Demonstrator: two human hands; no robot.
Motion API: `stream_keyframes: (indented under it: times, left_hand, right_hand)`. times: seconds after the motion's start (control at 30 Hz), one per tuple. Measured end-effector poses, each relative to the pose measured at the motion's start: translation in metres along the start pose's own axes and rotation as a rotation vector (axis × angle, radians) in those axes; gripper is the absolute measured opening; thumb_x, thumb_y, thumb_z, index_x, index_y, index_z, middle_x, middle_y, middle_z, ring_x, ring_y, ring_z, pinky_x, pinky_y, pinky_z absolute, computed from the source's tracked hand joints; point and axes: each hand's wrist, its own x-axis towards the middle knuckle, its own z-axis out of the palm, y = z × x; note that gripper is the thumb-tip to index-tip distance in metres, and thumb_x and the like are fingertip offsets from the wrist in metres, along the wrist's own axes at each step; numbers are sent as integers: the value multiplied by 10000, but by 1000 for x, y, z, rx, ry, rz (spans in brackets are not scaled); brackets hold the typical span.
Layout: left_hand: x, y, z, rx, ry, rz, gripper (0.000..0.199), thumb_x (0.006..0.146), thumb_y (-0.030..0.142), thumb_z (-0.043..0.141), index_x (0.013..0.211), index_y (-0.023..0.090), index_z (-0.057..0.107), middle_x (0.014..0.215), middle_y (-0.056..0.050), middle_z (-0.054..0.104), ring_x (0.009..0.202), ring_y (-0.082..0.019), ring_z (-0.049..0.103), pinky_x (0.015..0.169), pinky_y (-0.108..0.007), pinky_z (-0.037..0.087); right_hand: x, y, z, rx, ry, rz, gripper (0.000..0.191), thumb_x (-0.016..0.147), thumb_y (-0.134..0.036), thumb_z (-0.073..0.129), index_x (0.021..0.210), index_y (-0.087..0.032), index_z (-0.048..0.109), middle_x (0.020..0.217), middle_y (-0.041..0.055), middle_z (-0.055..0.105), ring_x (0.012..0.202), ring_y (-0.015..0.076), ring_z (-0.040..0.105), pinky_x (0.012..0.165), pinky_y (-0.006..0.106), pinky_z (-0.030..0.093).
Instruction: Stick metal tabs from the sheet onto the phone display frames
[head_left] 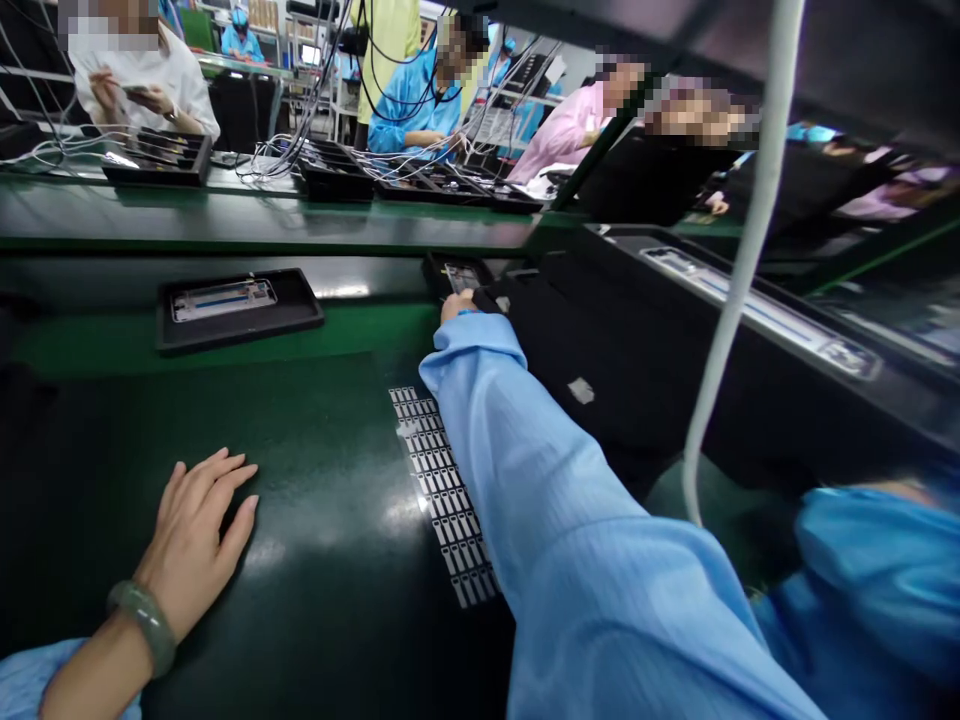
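My left hand [201, 525] lies palm down on the dark green work mat [315, 640], fingers stretched and slightly apart, with nothing in it. A green bangle [144, 625] circles that wrist. My right arm, in a blue sleeve, stretches far forward. At its end my right hand [457, 304] is at the near side of a small black tray [435, 275] that holds a flat phone-like part [465, 276]. Most of its fingers are hidden, so I cannot tell whether it grips anything. Beside the sleeve lies a sheet of small silvery strips [442, 485].
Another black tray [240, 338] with a phone frame [223, 300] stands at the back left. A black padded surface [600, 330] lies right of my arm. A white cable [739, 290] hangs in front. A co-worker's blue sleeve [870, 560] is at the right; people sit beyond the raised ledge [262, 222].
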Motion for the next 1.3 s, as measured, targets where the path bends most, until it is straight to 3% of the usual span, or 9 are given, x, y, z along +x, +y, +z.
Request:
stream_keyframes:
  times: [0.13, 0.3, 0.57, 0.8, 0.97, 1.07, 1.1, 1.2, 1.3]
  left_hand:
    - [0, -1, 2, 0, 5, 27, 308, 881, 368, 431, 1127, 216, 538, 1179, -84, 585, 1239, -259, 458, 1091, -556, 244]
    - [0, -2, 1, -6, -5, 16, 348, 885, 370, 418, 1185, 211, 495, 1205, -91, 577, 1242, -256, 458, 1096, -550, 243]
    - [3, 3, -1, -28, 23, -1, 372, 891, 384, 398, 1202, 195, 479, 1215, -107, 569, 1230, -262, 466, 1090, -543, 266]
    - [8, 6, -11, -190, 115, -142, 493, 907, 434, 328, 1286, 133, 424, 1280, -151, 484, 1248, -253, 426, 1088, -475, 324]
    - [8, 5, -14, -205, 131, -200, 592, 876, 493, 377, 1351, 140, 359, 1340, -155, 439, 1278, -276, 402, 1086, -490, 333]
    - [7, 4, -13, -178, 105, -191, 636, 842, 534, 428, 1352, 159, 363, 1314, -155, 459, 1252, -299, 426, 1043, -511, 386]
    - [7, 4, -13, -167, 101, -185, 639, 836, 538, 439, 1349, 163, 367, 1302, -157, 466, 1245, -306, 431, 1032, -517, 397]
    - [11, 6, -17, -134, 128, -132, 615, 844, 498, 459, 1353, 168, 363, 1295, -166, 465, 1256, -312, 418, 1033, -522, 395]
    - [20, 22, -23, -109, 182, 36, 560, 851, 415, 491, 1342, 169, 379, 1339, -160, 434, 1276, -295, 405, 1061, -498, 368]
  right_hand:
    - [2, -21, 1, -77, 3, -18, 350, 897, -309, 531, 1196, -127, 514, 1195, 120, 541, 1008, 212, 584, 826, 394, 505]
    - [-21, -64, -18, -87, 87, -304, 309, 892, -253, 457, 1160, -107, 503, 1194, 177, 510, 988, 266, 591, 746, 342, 461]
    - [-143, -85, -47, -40, 170, -761, 223, 916, -258, 362, 990, -154, 546, 959, 96, 588, 811, 217, 592, 546, 290, 387]
    - [-254, -89, -36, 228, 65, -1302, 236, 913, -188, 361, 853, -126, 581, 749, 66, 586, 600, 165, 559, 390, 272, 314]
    - [-299, -93, -31, 512, -148, -1418, 151, 870, -246, 496, 773, -192, 600, 742, 20, 633, 589, 119, 565, 433, 242, 404]
    - [-275, -81, -38, 788, -207, -1281, 153, 844, -336, 538, 802, -201, 597, 845, -2, 669, 733, 97, 620, 615, 184, 489]
    - [-258, -73, -38, 945, -216, -1114, 172, 843, -347, 529, 820, -191, 599, 877, 5, 674, 787, 107, 632, 686, 194, 503]
    - [-196, -43, -24, 1161, -100, -308, 360, 914, -441, 383, 805, -181, 607, 838, 26, 654, 675, 106, 621, 669, 235, 522]
    - [-146, -15, 9, 1276, 26, 9, 414, 890, -542, 372, 848, -174, 555, 810, 33, 608, 614, 107, 615, 527, 225, 524]
